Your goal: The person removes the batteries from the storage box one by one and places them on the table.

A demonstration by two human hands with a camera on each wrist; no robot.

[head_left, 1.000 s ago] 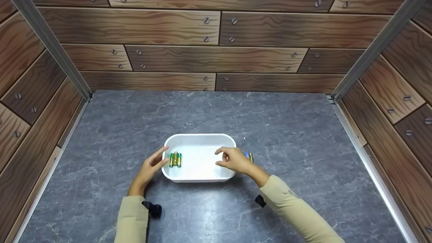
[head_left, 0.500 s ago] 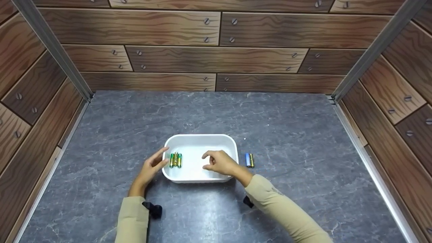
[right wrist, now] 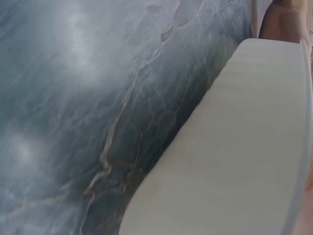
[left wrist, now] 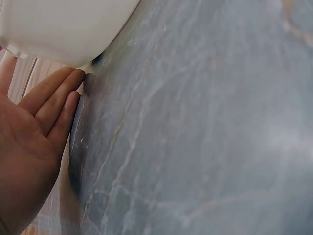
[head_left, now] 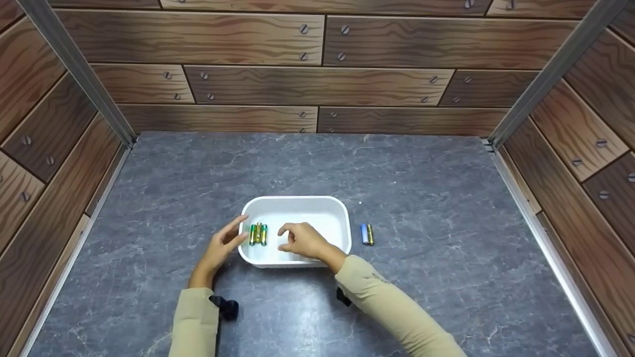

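Note:
A white oblong tub (head_left: 297, 199) rests on the grey marbled table. Three green-and-gold batteries (head_left: 258, 234) lie side by side at the left end of its floor. At the tub's left rim is my left hand (head_left: 222, 246), its index fingertip and thumb tip at the edge; in the left wrist view its other fingers (left wrist: 51, 105) stretch straight below the tub. Over the tub's middle hovers my right hand (head_left: 307, 241), thumb and index curved apart with nothing visible between them. It is just right of the batteries. In the right wrist view the tub wall (right wrist: 230, 147) hides most of that hand.
Right of the tub, a blue battery (head_left: 364, 234) and a gold-and-dark battery (head_left: 371, 234) lie together on the table (head_left: 436, 198). A tiny white speck (head_left: 360, 203) sits behind them. Wood-patterned walls (head_left: 278, 87) enclose the back and sides.
My right hand has moved left across the tub, from its right rim to its middle, uncovering the two batteries on the table. The left hand and tub have stayed put.

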